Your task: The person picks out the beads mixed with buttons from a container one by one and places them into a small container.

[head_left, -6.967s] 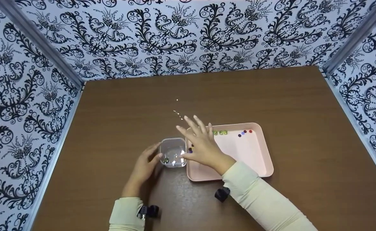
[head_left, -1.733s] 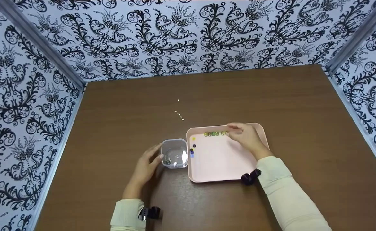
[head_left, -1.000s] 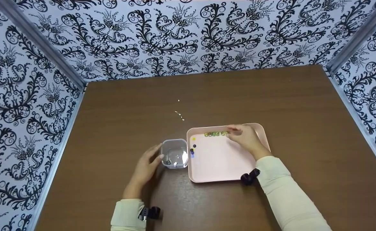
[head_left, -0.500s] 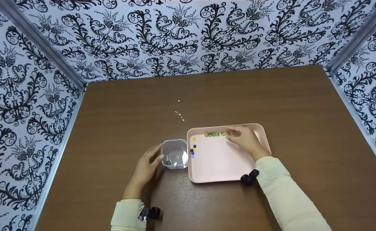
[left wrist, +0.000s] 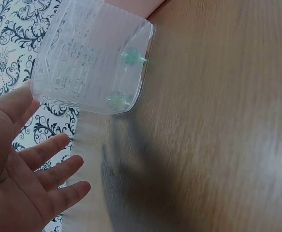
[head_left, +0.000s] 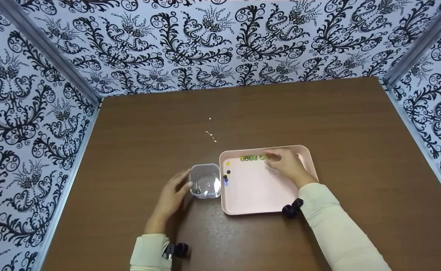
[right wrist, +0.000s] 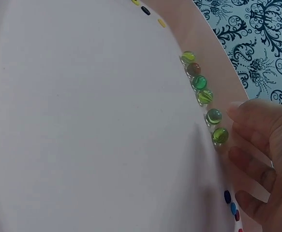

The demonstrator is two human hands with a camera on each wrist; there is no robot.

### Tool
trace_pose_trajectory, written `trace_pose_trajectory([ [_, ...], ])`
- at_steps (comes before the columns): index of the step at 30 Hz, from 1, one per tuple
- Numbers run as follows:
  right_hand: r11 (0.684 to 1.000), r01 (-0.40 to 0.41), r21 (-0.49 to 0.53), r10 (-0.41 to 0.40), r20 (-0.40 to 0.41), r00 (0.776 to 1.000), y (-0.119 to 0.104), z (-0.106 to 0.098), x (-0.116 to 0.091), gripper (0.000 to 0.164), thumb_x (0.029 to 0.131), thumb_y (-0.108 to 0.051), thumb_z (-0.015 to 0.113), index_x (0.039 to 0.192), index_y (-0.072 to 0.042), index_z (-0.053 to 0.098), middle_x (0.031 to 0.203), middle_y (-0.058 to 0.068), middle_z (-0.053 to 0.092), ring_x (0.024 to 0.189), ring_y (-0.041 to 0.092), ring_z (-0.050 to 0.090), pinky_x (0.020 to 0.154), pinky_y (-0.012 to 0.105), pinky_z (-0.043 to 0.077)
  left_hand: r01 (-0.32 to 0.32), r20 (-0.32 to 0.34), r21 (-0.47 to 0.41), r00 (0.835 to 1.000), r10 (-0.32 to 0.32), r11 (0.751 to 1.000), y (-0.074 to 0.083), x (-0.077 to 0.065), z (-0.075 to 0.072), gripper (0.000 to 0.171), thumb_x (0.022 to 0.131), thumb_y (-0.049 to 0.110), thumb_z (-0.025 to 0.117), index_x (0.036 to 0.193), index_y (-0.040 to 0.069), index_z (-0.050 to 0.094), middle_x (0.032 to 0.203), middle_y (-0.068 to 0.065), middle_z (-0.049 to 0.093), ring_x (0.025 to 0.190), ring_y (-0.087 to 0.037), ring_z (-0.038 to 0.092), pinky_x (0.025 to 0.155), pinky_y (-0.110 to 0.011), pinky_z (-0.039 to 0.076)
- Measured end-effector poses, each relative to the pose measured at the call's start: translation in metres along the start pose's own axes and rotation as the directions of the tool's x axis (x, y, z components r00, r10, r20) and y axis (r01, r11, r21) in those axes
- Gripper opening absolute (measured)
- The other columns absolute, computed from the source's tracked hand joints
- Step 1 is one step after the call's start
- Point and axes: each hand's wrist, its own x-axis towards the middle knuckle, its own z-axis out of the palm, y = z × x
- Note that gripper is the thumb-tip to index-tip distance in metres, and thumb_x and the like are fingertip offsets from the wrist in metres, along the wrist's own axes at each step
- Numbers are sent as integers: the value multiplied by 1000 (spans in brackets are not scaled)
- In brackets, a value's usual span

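Note:
My left hand (head_left: 170, 197) touches the left wall of a clear plastic box (head_left: 206, 195) with thumb and index finger; the other fingers stand spread apart. Two green glass marbles (left wrist: 131, 56) lie at the bottom of the box in the left wrist view. My right hand (head_left: 289, 165) is over the far wall of a pink tray (head_left: 258, 192), its fingers loosely bent with nothing between them. Along that wall runs a row of several glass marbles (right wrist: 205, 96), green, yellowish and one brownish. The thumb tip is close beside the last marbles of the row.
Small flat coloured discs (head_left: 226, 180) lie along the tray's left side. More discs (right wrist: 227, 196), blue and red, lie past the marbles under my right hand. Tiny pale bits (head_left: 211, 135) are scattered on the brown table (head_left: 148, 124). Patterned walls (head_left: 220, 45) enclose it.
Seven seconds ago my right hand was spread over the tray's left end beside the box; it has since moved right to the far wall. Over the last second both hands have hardly moved.

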Motion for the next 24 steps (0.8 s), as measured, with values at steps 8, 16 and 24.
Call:
trace_pose_trajectory([
  [8, 996, 71, -63, -72, -13, 997, 2, 3, 0, 35, 83, -7, 70, 118, -4, 69, 122, 16, 65, 117, 31, 58, 101, 46, 44, -15, -3, 8, 1000, 15, 1000, 0, 0, 0, 43, 94, 16, 62, 135, 2, 56, 137, -24, 51, 133, -41, 40, 113, -54, 27],
  [16, 986, 139, -92, -142, -24, 990, 2, 3, 2, 31, 83, -3, 69, 114, -1, 70, 116, 16, 68, 108, 30, 62, 96, 47, 47, -30, 2, 32, 1000, 30, 999, 0, 0, 0, 42, 95, 16, 61, 134, 2, 56, 137, -24, 52, 132, -41, 41, 113, -55, 27],
  [24, 983, 148, -110, -152, -33, 988, 2, 4, 2, 29, 81, 0, 69, 110, -1, 72, 110, 15, 70, 102, 29, 63, 93, 46, 49, -32, -1, 27, 999, 32, 999, 1, 0, 0, 42, 95, 15, 61, 134, 1, 55, 137, -25, 51, 132, -42, 41, 113, -55, 27],
])
